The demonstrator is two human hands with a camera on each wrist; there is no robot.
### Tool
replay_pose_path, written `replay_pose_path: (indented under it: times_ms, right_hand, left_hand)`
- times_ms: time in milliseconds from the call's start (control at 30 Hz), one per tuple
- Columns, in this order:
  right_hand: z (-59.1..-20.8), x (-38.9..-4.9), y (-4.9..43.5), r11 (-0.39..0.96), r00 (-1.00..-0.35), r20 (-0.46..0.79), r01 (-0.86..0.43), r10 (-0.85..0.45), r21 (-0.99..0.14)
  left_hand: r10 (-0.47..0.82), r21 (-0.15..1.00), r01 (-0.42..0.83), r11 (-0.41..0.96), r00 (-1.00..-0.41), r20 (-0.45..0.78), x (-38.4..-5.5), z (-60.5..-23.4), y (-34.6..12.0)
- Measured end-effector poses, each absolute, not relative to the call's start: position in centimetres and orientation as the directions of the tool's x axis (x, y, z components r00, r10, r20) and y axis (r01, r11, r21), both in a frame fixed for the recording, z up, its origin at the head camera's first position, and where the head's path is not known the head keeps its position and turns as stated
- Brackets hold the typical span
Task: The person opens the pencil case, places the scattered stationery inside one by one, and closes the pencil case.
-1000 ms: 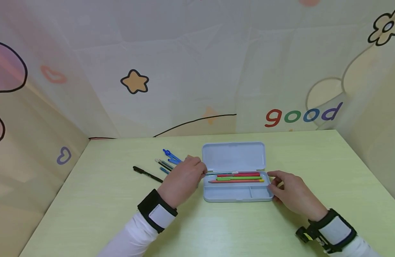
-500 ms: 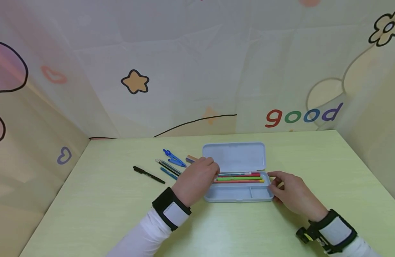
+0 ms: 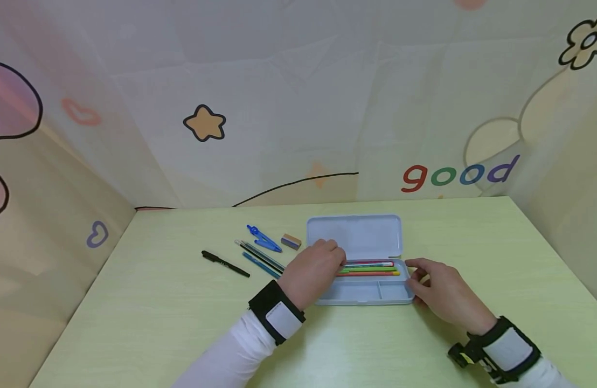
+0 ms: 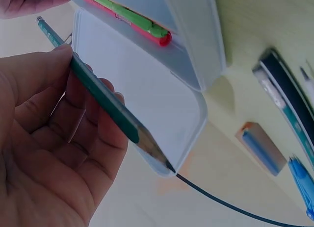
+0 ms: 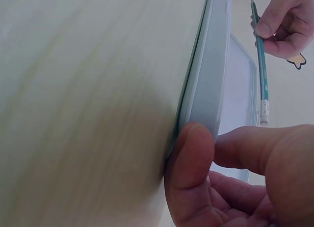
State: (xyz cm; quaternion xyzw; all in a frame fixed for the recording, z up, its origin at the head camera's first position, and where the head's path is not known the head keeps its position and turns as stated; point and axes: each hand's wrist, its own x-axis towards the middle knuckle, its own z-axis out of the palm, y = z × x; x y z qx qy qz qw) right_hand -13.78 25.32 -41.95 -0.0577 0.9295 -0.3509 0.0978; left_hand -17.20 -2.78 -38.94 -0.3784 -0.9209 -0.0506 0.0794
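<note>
A pale blue pencil case (image 3: 352, 293) lies on the table with its lid (image 3: 354, 234) raised at the back. My left hand (image 3: 313, 275) is over its left part. In the left wrist view, the thumb and fingers pinch a green pencil (image 4: 105, 99), sharpened tip and all. The right wrist view shows that pencil's white eraser end above the case. Inside the long compartment are a red pen (image 4: 164, 39), a green pen (image 4: 137, 18) and an orange-red pencil (image 3: 366, 274). My right hand (image 3: 441, 291) grips the case's right end between thumb and finger.
Left of the case lie a blue compass (image 3: 265, 240), an eraser (image 3: 291, 241), pencils (image 3: 259, 254), a blue pen (image 3: 257, 263) and a black pen (image 3: 226, 264). A printed cloth backdrop (image 3: 279, 108) rises behind the table.
My left hand has moved right over the case, carrying the green pencil, which uncovers the eraser and more of the pencils on the table. The right hand stays at the case's right end.
</note>
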Motion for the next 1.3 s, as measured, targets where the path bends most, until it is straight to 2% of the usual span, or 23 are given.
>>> replay_pose_path:
  times_ms: [867,1300]
  right_hand:
    - [-41.9,-13.9,25.4,0.749,-0.97,-0.148,-0.048,-0.192,-0.661]
    - [-41.8,-13.8,25.4,0.749,-0.97,-0.14,-0.057,-0.198,-0.66]
  left_hand:
    - [0.658,0.042,0.667,0.744,-0.742,0.125,-17.5,-40.7,0.0]
    - [0.662,0.031,0.67,0.742,-0.739,0.125,-17.5,-41.3,0.2]
